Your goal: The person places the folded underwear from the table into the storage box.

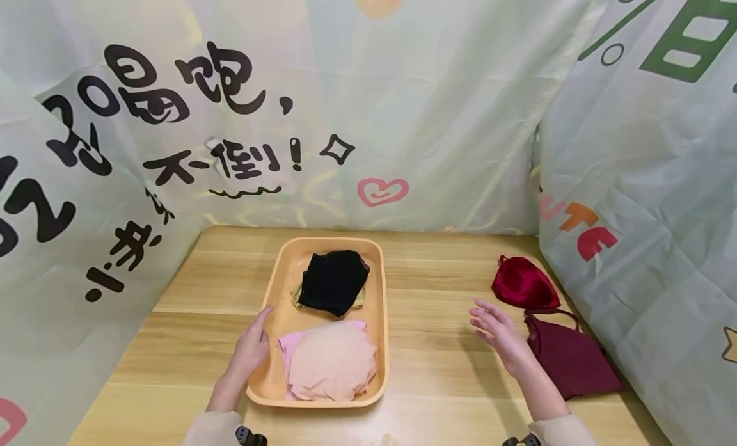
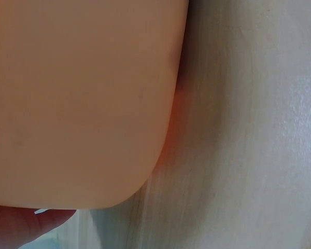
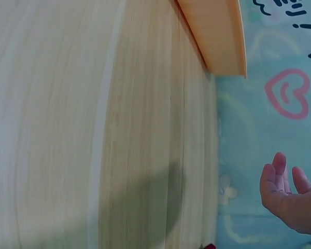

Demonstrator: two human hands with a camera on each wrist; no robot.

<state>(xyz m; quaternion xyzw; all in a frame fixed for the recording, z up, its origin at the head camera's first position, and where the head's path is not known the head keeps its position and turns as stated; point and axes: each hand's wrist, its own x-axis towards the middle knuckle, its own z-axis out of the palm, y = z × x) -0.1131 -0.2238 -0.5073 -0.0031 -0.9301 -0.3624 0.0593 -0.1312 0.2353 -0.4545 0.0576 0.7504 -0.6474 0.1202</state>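
Observation:
An orange plastic tray (image 1: pixel 384 343) stands on the table with clothing inside. At its left side my left hand (image 1: pixel 251 345) grips the rim, the index finger lying along the edge. In the left wrist view, part of the left hand (image 2: pixel 20 227) shows against the edge of the tray (image 2: pixel 88 104). Inside lie a folded black garment (image 1: pixel 335 281) over a yellowish one, and a pale peach garment (image 1: pixel 332 363) over a pink one. My right hand (image 1: pixel 499 334) is raised over the table, fingers spread loosely, holding nothing. The right wrist view shows these fingers (image 3: pixel 270 181) too.
To the right, a dark red bra cup piece (image 1: pixel 524 283) lies near a folded maroon strappy garment (image 1: pixel 570 356), partly behind the right forearm. Printed fabric curtains (image 1: pixel 437 113) enclose the wooden table (image 1: pixel 432 292) at the back and both sides.

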